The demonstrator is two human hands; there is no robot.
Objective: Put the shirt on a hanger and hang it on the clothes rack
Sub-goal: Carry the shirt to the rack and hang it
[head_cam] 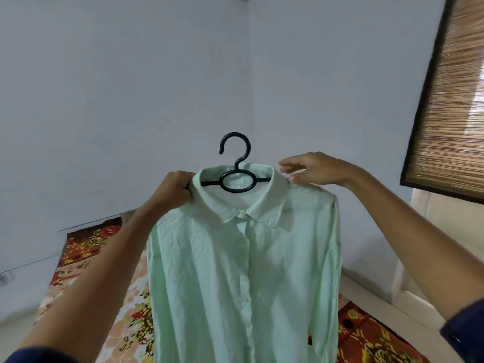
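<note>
Shirt (243, 271) is held up on a black hanger (235, 176) in front of a pale wall (117, 87).

The mint-green, buttoned garment is draped over the hanger, whose hook is seen upright above the collar, free of any rail. The shirt's left-of-frame shoulder, together with the hanger arm beneath it, is clamped in the closed left hand (174, 189). The right hand (311, 169) is held at the opposite shoulder, just beside the collar, with its fingers spread apart and only lightly touching the cloth. A floral patterned bedcover (86, 247) is seen below, and a woven blind (450, 95) at the upper right.
</note>
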